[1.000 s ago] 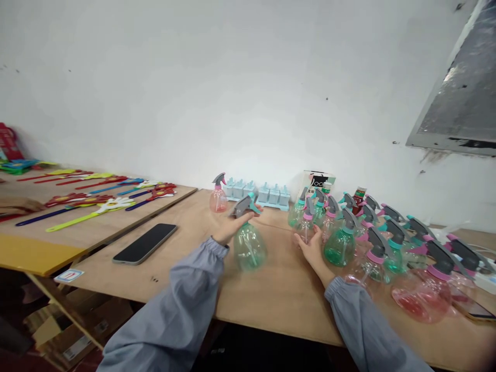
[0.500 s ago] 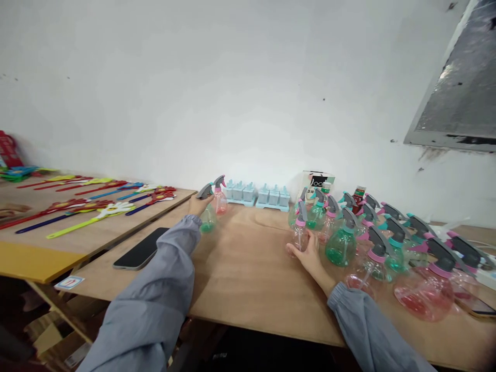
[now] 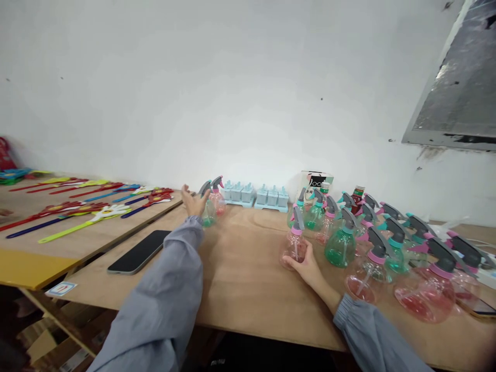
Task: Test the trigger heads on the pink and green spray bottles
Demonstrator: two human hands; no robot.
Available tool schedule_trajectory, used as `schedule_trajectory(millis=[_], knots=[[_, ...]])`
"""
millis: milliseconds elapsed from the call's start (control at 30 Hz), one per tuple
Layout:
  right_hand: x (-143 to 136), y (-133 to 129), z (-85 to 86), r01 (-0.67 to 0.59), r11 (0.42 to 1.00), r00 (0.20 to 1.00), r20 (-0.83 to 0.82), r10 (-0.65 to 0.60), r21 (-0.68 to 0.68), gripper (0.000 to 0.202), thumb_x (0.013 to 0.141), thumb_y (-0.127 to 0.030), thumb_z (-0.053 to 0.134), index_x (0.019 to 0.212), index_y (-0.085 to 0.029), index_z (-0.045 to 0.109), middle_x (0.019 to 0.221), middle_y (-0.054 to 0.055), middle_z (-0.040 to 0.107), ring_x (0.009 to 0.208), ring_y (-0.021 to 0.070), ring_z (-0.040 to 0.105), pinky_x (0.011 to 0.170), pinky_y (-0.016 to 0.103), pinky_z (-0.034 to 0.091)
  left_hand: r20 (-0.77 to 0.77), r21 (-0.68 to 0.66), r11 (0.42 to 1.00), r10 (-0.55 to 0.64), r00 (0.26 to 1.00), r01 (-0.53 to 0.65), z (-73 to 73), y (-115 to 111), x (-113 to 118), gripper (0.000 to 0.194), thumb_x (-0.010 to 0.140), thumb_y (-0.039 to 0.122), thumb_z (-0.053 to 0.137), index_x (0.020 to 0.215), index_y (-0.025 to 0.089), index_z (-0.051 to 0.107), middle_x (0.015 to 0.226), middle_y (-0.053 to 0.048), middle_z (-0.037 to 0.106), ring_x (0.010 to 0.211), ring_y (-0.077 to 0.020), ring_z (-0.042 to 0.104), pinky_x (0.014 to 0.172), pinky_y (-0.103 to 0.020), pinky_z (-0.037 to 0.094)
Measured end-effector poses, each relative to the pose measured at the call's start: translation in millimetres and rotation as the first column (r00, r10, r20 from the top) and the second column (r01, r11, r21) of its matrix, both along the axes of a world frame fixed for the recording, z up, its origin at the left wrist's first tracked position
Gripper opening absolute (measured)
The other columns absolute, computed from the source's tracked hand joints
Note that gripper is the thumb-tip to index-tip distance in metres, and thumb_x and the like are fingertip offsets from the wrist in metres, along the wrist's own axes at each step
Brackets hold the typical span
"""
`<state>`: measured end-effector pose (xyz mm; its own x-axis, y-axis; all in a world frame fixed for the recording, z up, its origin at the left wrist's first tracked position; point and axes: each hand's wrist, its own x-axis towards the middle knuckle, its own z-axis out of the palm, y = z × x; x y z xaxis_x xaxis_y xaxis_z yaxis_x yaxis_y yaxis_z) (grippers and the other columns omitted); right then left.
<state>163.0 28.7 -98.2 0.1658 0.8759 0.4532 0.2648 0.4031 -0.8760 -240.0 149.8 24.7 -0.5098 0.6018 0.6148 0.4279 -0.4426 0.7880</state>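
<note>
My right hand (image 3: 308,262) is wrapped round the lower body of a pink spray bottle (image 3: 293,241) with a grey and pink trigger head. It stands upright at the left end of a group of pink and green spray bottles (image 3: 341,248). My left hand (image 3: 194,201) has its fingers spread, just left of a green spray bottle (image 3: 209,214) at the back of the table. Right behind that one stands another pink spray bottle (image 3: 217,204). Whether my left hand still touches the green bottle I cannot tell.
Light blue ice-pop moulds (image 3: 272,197) line the wall. A black phone (image 3: 139,252) lies at the left of the wooden table (image 3: 248,289). Colourful hand-shaped clappers (image 3: 89,222) cover the neighbouring table. A box with a cartoon face (image 3: 315,181) and a red bottle (image 3: 357,196) stand behind the sprayers.
My left hand has let go of the green spray bottle's head and opened, moving up and left. My right hand has brought the pink spray bottle slightly left and nearer.
</note>
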Motion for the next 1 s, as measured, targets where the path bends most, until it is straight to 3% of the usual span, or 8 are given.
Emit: schedule_trajectory(millis=[133,233,333,500,600,700,800,1000], knots=[[-5,-1,3.0,0.004,1.000,1.000,-0.009,-0.004,-0.007,0.083,0.055,-0.054,0.084,0.120,-0.024,0.042,0.124,0.015,0.063,0.119,0.0347,0.063,0.104,0.055,0.048,0.046,0.284,0.935,0.210,0.977,-0.214,1.5,-38,29,0.073,0.082,0.045,0.068,0.137,0.013,0.033,0.145,-0.021,0.036,0.133,-0.0317,0.043,0.113,-0.046,0.034],[-15,-6,4.4,-0.055,0.998,0.998,0.000,0.055,-0.024,0.083,0.056,-0.056,0.084,0.119,-0.025,0.039,0.125,0.014,0.062,0.120,0.0338,0.062,0.104,0.054,0.048,-0.222,0.241,0.945,-0.167,0.961,0.220,-2.6,-77,76,0.064,0.077,0.052,0.071,0.126,0.018,0.049,0.130,-0.015,0.053,0.125,-0.0319,0.052,0.108,-0.044,0.040],[-31,-18,2.2,-0.146,0.988,0.989,0.017,0.147,-0.044,0.082,0.065,-0.060,0.079,0.124,-0.026,0.035,0.131,0.014,0.059,0.122,0.0314,0.061,0.106,0.053,0.048,-0.294,-0.084,0.780,-0.614,0.732,0.620,-14.1,-115,134,0.082,0.067,0.049,0.084,0.136,0.022,0.048,0.142,-0.016,0.050,0.136,-0.0352,0.046,0.113,-0.048,0.036],[-49,-36,-6.1,-0.317,0.948,0.944,0.091,0.317,-0.011,0.083,0.073,-0.064,0.074,0.134,-0.025,0.033,0.141,0.016,0.053,0.132,0.0299,0.055,0.111,0.050,0.044,-0.008,-0.208,0.548,-0.829,0.559,0.810,-31.7,-140,200,0.094,0.060,0.040,0.090,0.139,0.022,0.042,0.135,-0.016,0.053,0.129,-0.0334,0.052,0.109,-0.051,0.041],[-40,-22,-0.5,-0.273,0.962,0.954,0.140,0.267,0.027,0.071,0.083,-0.069,0.061,0.134,-0.025,0.038,0.141,0.015,0.053,0.136,0.0280,0.050,0.114,0.049,0.040,0.103,-0.180,0.525,-0.831,0.547,0.832,-31.8,-134,200,0.075,0.066,0.035,0.085,0.130,0.021,0.049,0.127,-0.013,0.057,0.120,-0.0295,0.057,0.104,-0.048,0.046],[-21,23,19.4,0.006,0.996,0.995,0.102,-0.015,0.088,0.064,0.087,-0.072,0.050,0.129,-0.025,0.041,0.138,0.015,0.054,0.134,0.0285,0.051,0.113,0.050,0.040,0.161,-0.134,0.487,-0.848,0.504,0.863,-27.3,-128,184,0.069,0.061,0.027,0.084,0.124,0.024,0.057,0.132,-0.011,0.057,0.126,-0.0297,0.056,0.107,-0.045,0.044],[-3,81,43.6,0.284,0.943,0.948,0.097,-0.303,0.172,0.085,0.072,-0.080,0.060,0.130,-0.021,0.041,0.139,0.021,0.052,0.134,0.0360,0.047,0.111,0.056,0.037,0.200,-0.116,0.475,-0.849,0.489,0.872,-20.8,-129,171,0.060,0.062,0.026,0.081,0.119,0.024,0.062,0.133,-0.010,0.059,0.121,-0.0297,0.061,0.104,-0.045,0.044],[4,156,61.5,0.415,0.895,0.900,0.069,-0.430,0.164,0.106,0.062,-0.079,0.066,0.133,-0.006,0.037,0.140,0.035,0.045,0.137,0.0470,0.038,0.111,0.065,0.029,0.273,-0.082,0.451,-0.847,0.456,0.889,-6.9,-139,165,0.050,0.072,0.048,0.081,0.112,0.021,0.067,0.127,-0.012,0.066,0.118,-0.0311,0.065,0.099,-0.041,0.045]])
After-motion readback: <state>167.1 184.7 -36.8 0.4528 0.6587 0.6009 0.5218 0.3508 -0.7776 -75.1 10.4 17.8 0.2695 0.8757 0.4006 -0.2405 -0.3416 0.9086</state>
